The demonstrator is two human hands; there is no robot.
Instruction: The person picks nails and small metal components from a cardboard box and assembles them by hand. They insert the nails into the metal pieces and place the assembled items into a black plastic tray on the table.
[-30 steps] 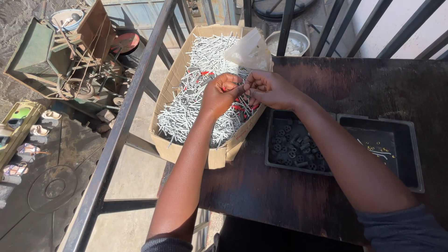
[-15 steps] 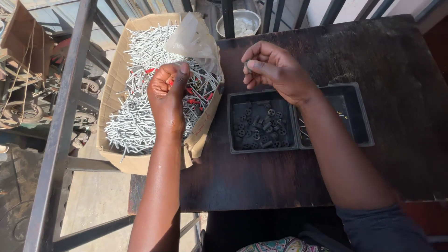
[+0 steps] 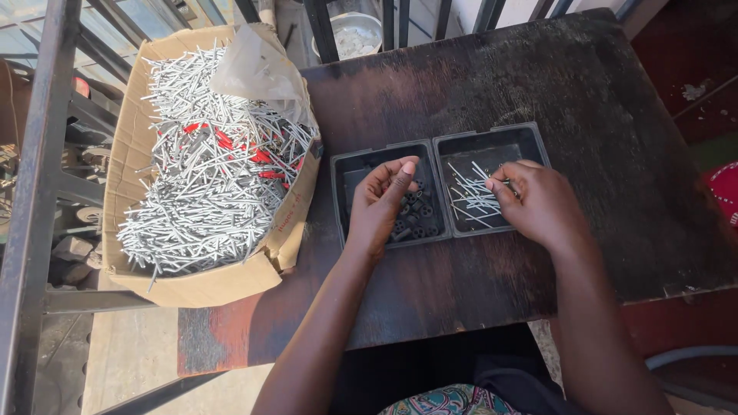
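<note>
A black two-compartment tray [image 3: 492, 132] sits on a dark wooden table [image 3: 461, 300]. Its left compartment holds several small black pieces [image 3: 421, 217]. Its right compartment holds several thin silver pins [image 3: 467, 201]. My left hand [image 3: 379, 206] hangs over the left compartment, fingertips curled down onto the black pieces; whether it grips one is hidden. My right hand [image 3: 540, 206] rests over the right compartment, thumb and fingers pinched on a silver pin at the edge of the pile.
A cardboard box [image 3: 200, 286] heaped with silver pins [image 3: 192, 207] and some red bits overhangs the table's left edge, a crumpled plastic bag [image 3: 257, 71] at its top. Metal railing bars [image 3: 21, 230] stand at the left. A metal bowl [image 3: 355, 34] lies beyond the table.
My left hand came off the cardboard box and moved right to the tray's left compartment. My right hand dropped from above the tray into the right compartment. The view shifted right.
</note>
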